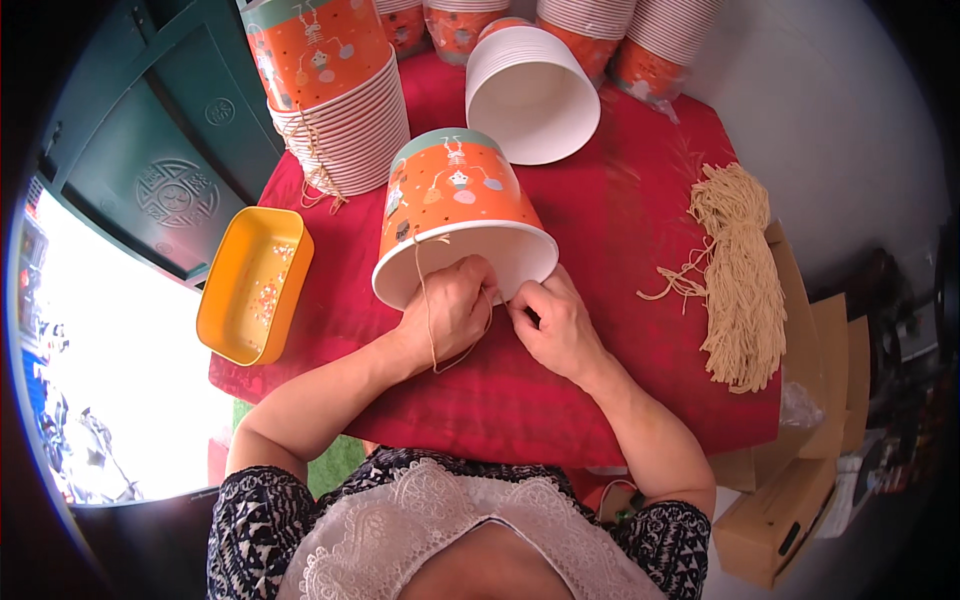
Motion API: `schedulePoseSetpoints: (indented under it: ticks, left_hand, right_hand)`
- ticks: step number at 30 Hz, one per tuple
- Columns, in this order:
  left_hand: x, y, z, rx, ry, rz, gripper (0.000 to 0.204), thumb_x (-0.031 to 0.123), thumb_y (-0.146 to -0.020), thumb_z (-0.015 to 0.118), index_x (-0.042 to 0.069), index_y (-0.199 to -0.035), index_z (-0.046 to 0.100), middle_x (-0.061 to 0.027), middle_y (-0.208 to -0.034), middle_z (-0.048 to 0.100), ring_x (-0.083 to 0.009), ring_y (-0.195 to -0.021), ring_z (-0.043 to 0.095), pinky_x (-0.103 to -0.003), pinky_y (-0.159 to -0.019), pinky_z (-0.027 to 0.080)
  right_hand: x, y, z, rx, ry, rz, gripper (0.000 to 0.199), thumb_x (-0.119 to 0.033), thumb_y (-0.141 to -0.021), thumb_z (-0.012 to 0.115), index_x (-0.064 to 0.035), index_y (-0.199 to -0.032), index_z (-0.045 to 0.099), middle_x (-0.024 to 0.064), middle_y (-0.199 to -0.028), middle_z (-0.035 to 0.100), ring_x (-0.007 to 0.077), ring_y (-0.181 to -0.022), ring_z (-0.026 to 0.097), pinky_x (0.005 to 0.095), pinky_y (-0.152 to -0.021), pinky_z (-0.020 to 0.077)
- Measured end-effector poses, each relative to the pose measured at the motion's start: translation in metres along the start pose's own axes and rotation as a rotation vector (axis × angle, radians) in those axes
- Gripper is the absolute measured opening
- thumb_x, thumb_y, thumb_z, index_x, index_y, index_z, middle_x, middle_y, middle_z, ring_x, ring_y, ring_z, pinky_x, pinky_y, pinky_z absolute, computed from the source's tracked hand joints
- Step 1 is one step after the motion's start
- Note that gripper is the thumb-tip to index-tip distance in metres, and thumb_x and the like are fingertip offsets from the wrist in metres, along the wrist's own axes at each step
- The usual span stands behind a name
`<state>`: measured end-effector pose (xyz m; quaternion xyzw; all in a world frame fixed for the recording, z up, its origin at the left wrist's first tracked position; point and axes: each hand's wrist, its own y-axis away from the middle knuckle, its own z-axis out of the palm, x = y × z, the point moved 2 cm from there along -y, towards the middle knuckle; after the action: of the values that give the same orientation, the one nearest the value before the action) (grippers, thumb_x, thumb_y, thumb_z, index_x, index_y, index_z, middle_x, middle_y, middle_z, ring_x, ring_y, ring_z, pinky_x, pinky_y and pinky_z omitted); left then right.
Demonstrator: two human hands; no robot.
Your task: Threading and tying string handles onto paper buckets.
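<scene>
An orange paper bucket [465,190] with a green base band and small printed figures lies tilted on its side, its white open mouth towards me. A thin beige string [424,300] comes through its side near the rim, hangs over my left wrist and loops back up to my fingers. My left hand [455,300] is closed in a pinch at the bucket's mouth, its fingertips partly hidden. Close beside it, my right hand [552,322] pinches at the lower rim, where a bit of string shows between the two hands.
A stack of nested buckets [340,130] with strings dangling stands back left. Another bucket [535,105] lies on its side behind, before more stacks. A yellow tub [212,300] with small bits sits left. A bundle of beige strings [740,280] lies right on the red tablecloth [620,230].
</scene>
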<state>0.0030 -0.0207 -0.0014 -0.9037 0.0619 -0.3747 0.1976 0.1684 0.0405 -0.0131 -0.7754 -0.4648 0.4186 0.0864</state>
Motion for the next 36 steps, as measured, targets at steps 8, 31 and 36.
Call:
schedulePoseSetpoints:
  ticks: [8, 31, 36]
  left_hand:
    - [-0.006, -0.002, 0.004, 0.053, -0.065, -0.052, 0.006, 0.0, -0.082, 0.062, -0.001, -0.086, 0.058, -0.0186, -0.081, 0.064, -0.0383, -0.077, 0.064, -0.044, -0.069, 0.051]
    - [-0.007, -0.012, 0.003, -0.189, 0.382, -0.228, 0.019, 0.014, -0.091, 0.065, -0.003, -0.084, 0.064, -0.0089, -0.068, 0.063, -0.0161, -0.061, 0.058, -0.033, -0.058, 0.048]
    - [-0.004, -0.012, 0.006, -0.153, 0.266, -0.176, 0.017, 0.011, -0.09, 0.066, -0.003, -0.082, 0.064, -0.0056, -0.069, 0.061, -0.0115, -0.064, 0.054, -0.031, -0.059, 0.047]
  right_hand:
    - [-0.005, -0.001, -0.002, -0.066, 0.04, -0.025, 0.011, 0.008, -0.072, 0.064, 0.0022, -0.079, 0.057, 0.019, -0.089, 0.054, 0.0346, -0.087, 0.052, 0.0438, -0.074, 0.0486]
    - [-0.006, 0.0, 0.0, -0.084, 0.042, 0.007, 0.013, 0.009, -0.074, 0.061, 0.0043, -0.085, 0.058, 0.0219, -0.095, 0.054, 0.0371, -0.092, 0.053, 0.0453, -0.079, 0.0484]
    - [-0.002, 0.001, 0.002, -0.082, 0.048, -0.01, 0.013, 0.009, -0.074, 0.061, 0.0039, -0.086, 0.058, 0.0223, -0.095, 0.054, 0.0374, -0.092, 0.053, 0.0451, -0.08, 0.0481]
